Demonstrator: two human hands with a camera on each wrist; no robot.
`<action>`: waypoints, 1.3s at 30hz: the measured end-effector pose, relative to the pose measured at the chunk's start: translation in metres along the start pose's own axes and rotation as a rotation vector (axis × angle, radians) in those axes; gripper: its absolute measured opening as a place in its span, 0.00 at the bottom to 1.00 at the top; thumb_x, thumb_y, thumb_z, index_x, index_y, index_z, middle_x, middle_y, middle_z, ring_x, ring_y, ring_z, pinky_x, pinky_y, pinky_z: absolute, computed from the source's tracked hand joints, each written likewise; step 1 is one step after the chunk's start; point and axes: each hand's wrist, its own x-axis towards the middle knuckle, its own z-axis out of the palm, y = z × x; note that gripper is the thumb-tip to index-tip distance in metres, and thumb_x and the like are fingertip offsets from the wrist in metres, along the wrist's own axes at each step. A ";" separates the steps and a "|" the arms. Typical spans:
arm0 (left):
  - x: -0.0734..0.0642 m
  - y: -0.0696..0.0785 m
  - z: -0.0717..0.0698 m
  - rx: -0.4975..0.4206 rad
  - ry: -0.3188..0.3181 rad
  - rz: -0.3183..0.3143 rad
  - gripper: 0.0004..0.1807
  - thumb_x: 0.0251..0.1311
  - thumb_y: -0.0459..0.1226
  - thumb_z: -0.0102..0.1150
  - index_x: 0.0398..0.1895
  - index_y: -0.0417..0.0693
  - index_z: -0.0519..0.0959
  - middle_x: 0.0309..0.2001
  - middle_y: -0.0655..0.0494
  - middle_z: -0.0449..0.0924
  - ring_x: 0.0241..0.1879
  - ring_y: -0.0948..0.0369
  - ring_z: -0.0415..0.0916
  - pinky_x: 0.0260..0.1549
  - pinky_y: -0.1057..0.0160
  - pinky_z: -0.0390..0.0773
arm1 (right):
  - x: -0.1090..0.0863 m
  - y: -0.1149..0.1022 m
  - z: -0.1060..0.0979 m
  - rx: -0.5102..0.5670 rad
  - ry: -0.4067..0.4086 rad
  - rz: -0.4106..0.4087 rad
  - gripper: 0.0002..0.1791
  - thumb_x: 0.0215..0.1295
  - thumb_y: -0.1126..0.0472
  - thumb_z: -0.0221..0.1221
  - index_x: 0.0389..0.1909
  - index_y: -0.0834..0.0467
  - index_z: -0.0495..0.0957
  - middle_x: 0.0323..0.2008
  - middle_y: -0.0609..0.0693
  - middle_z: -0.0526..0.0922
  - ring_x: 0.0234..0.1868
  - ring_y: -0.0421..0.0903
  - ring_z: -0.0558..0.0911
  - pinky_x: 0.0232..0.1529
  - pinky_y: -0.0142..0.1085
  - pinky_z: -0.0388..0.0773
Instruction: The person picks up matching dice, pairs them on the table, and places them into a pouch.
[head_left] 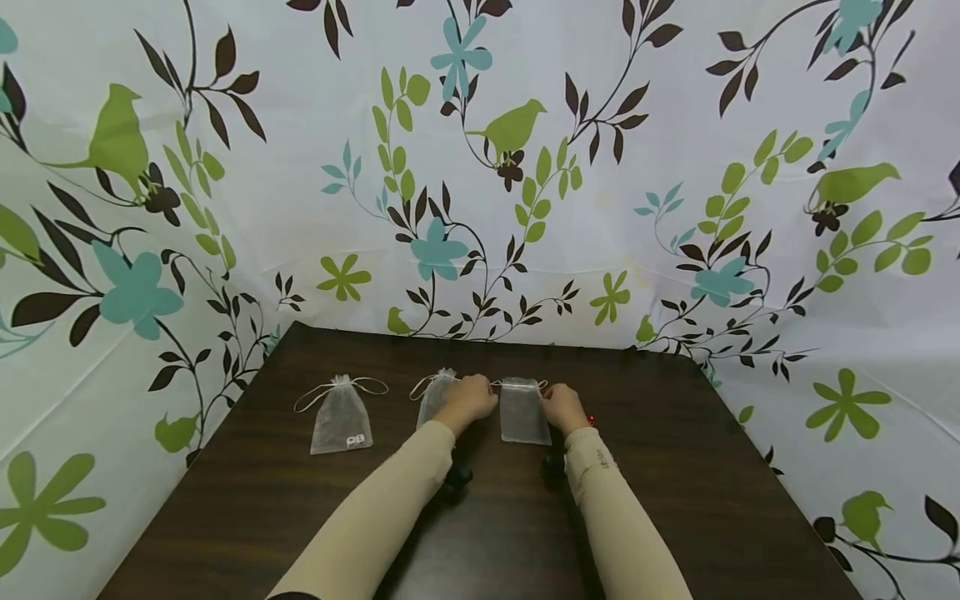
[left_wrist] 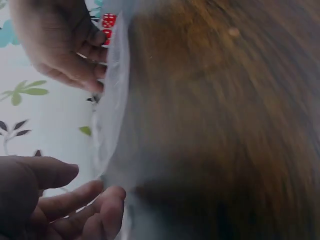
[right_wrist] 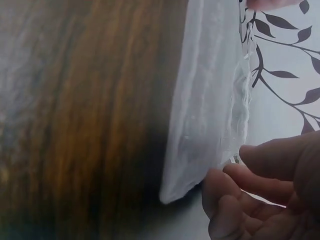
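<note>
Between the two hands a sheer white drawstring bag [head_left: 524, 412] lies flat on the table, its mouth facing the wall. My left hand [head_left: 471, 398] is by the cord at the bag's left. In the left wrist view, a gap shows between the left thumb [left_wrist: 62, 171] and the loosely bent fingers. My right hand [head_left: 564, 407] is at the bag's upper right; in the right wrist view, its thumb and index finger pinch the bag's mouth edge near the cord. Red dice [left_wrist: 108, 21] with white pips show beside the right hand in the left wrist view.
A second sheer bag [head_left: 433, 398] lies partly behind the left forearm. Farther left is a third bag [head_left: 341, 417] with small white pieces in its lower corner. The dark wooden table [head_left: 675, 500] ends at a patterned curtain [head_left: 600, 208].
</note>
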 end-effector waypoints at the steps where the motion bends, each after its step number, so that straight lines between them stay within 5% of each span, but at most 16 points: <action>1: 0.002 0.002 0.002 0.002 -0.010 -0.021 0.24 0.70 0.39 0.54 0.12 0.51 0.65 0.14 0.58 0.63 0.14 0.61 0.58 0.15 0.64 0.60 | 0.001 -0.001 0.001 0.005 -0.010 0.006 0.15 0.71 0.67 0.55 0.23 0.65 0.80 0.24 0.54 0.78 0.23 0.47 0.72 0.26 0.38 0.70; 5: 0.005 0.007 0.006 0.002 -0.005 -0.107 0.16 0.71 0.42 0.55 0.24 0.46 0.76 0.30 0.50 0.79 0.25 0.55 0.71 0.27 0.56 0.71 | 0.002 -0.003 0.002 0.062 -0.054 0.019 0.16 0.73 0.64 0.58 0.24 0.67 0.83 0.18 0.52 0.77 0.19 0.44 0.75 0.22 0.36 0.73; 10: 0.008 0.014 0.009 -0.002 -0.027 -0.130 0.16 0.71 0.47 0.56 0.39 0.43 0.82 0.45 0.46 0.84 0.37 0.51 0.79 0.43 0.46 0.78 | 0.003 0.002 -0.001 0.256 -0.106 0.111 0.11 0.73 0.65 0.58 0.42 0.72 0.82 0.34 0.60 0.83 0.28 0.48 0.82 0.31 0.41 0.83; 18: 0.011 0.022 0.021 -0.001 -0.035 -0.163 0.18 0.68 0.48 0.62 0.49 0.43 0.84 0.50 0.46 0.84 0.42 0.50 0.82 0.38 0.50 0.80 | 0.001 0.022 0.003 0.423 -0.161 0.180 0.13 0.74 0.65 0.58 0.50 0.72 0.79 0.37 0.59 0.79 0.28 0.45 0.78 0.30 0.37 0.82; 25: 0.021 0.011 0.022 -0.026 -0.062 -0.179 0.13 0.66 0.45 0.65 0.36 0.44 0.86 0.30 0.51 0.83 0.23 0.57 0.77 0.23 0.59 0.75 | 0.002 0.028 -0.001 0.454 -0.226 0.153 0.13 0.75 0.63 0.58 0.51 0.69 0.79 0.43 0.58 0.78 0.32 0.46 0.76 0.34 0.37 0.82; 30: 0.021 0.004 0.017 -0.117 -0.088 -0.145 0.18 0.66 0.44 0.66 0.19 0.47 0.85 0.20 0.57 0.81 0.22 0.59 0.76 0.27 0.61 0.75 | 0.002 0.024 -0.005 0.417 -0.257 0.113 0.12 0.75 0.61 0.59 0.49 0.67 0.79 0.41 0.56 0.78 0.34 0.48 0.75 0.35 0.38 0.79; 39: 0.012 -0.004 0.013 -0.419 -0.066 -0.024 0.11 0.66 0.32 0.64 0.23 0.40 0.85 0.22 0.55 0.82 0.22 0.60 0.81 0.28 0.64 0.80 | 0.003 0.020 -0.004 0.426 -0.249 0.085 0.20 0.76 0.59 0.58 0.60 0.70 0.74 0.37 0.56 0.82 0.29 0.47 0.77 0.29 0.37 0.73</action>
